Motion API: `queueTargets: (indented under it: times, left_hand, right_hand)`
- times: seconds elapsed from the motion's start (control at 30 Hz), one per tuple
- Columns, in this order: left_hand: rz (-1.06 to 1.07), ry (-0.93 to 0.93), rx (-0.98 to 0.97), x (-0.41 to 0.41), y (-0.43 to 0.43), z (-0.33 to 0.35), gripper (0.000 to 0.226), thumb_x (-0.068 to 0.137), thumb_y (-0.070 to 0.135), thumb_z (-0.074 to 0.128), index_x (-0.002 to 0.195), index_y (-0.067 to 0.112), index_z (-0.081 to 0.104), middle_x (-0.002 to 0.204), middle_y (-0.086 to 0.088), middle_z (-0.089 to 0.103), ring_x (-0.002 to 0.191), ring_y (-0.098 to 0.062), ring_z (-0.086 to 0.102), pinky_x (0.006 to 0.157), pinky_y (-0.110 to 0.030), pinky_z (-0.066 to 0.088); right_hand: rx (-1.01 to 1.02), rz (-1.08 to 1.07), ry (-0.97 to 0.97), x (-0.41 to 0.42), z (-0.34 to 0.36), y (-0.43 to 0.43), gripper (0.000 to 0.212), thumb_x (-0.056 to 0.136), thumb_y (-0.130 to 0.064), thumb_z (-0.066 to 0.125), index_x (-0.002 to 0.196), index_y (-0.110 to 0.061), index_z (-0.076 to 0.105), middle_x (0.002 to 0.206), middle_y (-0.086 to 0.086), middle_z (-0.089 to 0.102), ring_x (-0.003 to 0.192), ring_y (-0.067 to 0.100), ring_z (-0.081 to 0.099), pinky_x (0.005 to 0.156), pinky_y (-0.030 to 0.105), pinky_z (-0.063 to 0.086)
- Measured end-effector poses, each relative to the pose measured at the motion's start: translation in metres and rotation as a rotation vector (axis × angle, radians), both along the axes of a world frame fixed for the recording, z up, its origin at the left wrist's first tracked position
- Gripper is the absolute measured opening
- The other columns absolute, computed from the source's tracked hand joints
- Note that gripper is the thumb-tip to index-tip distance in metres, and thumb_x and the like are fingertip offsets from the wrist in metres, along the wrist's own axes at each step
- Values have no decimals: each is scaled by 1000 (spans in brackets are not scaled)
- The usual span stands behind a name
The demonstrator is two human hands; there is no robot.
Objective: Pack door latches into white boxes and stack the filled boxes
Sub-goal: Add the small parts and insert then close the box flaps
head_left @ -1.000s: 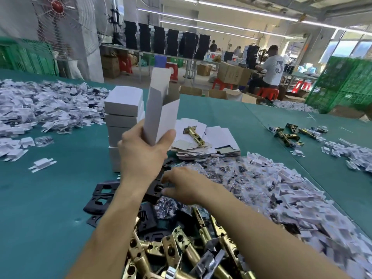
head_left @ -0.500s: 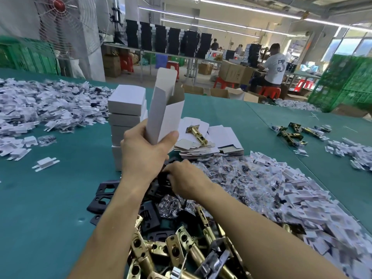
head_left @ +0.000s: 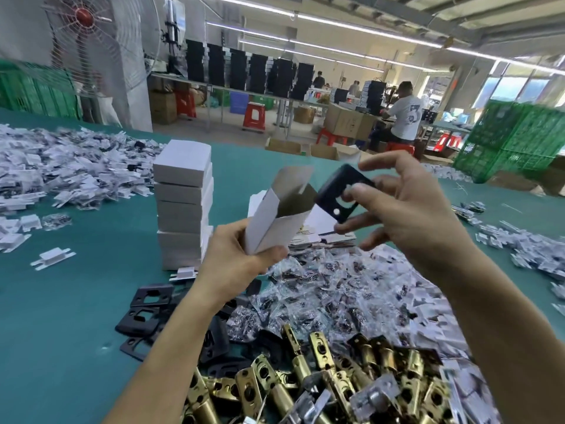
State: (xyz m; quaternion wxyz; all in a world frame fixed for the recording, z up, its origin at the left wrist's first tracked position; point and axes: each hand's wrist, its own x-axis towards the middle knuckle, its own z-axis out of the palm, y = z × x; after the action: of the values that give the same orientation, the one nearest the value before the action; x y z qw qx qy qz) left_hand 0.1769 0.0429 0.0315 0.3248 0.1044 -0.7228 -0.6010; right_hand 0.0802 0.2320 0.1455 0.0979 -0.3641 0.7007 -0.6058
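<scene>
My left hand (head_left: 235, 261) grips an open white box (head_left: 276, 221), its mouth tilted up and to the right. Just right of that mouth, my right hand (head_left: 406, 215) pinches a black strike plate (head_left: 339, 194) between thumb and fingers. A stack of closed white boxes (head_left: 183, 203) stands on the green table (head_left: 61, 316) to the left of the held box. Brass door latches (head_left: 305, 371) lie heaped near the front edge, with more black plates (head_left: 146, 307) to their left.
Small clear bags of screws (head_left: 336, 295) are piled under my right arm. White plastic parts (head_left: 61, 166) cover the table's far left and right side. Flat box blanks (head_left: 324, 231) lie behind the held box. A person in a white shirt (head_left: 405, 117) sits beyond.
My right hand has risen from the pile with a black plate and brought it up beside the box mouth. The left hand has tilted the box toward it.
</scene>
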Motion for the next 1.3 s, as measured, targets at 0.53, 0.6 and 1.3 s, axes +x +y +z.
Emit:
queueTargets:
  times: [0.53, 0.6, 1.3]
  left_hand:
    - [-190, -45, 94, 3, 5, 2, 26, 61, 26, 89, 85, 25, 78, 75, -6, 71, 56, -27, 64, 56, -42, 52]
    - [-200, -41, 88, 4, 7, 3, 25, 62, 21, 88, 85, 23, 77, 75, -6, 71, 56, -24, 64, 55, -38, 51]
    - [-77, 70, 234, 5, 9, 6, 27, 65, 18, 82, 90, 16, 74, 84, -5, 77, 59, -23, 71, 50, -28, 57]
  right_hand:
    - [260, 179, 1039, 13, -8, -39, 9, 89, -1, 69, 95, -5, 75, 100, 3, 71, 87, 24, 68, 71, 43, 53]
    - [252, 242, 1028, 12, -4, -38, 6, 89, -1, 69, 92, -4, 73, 95, 1, 71, 84, 22, 68, 70, 42, 53]
    - [1041, 45, 584, -51, -101, -6, 17, 93, -15, 62, 109, -20, 65, 106, -5, 67, 93, 10, 65, 84, 28, 55]
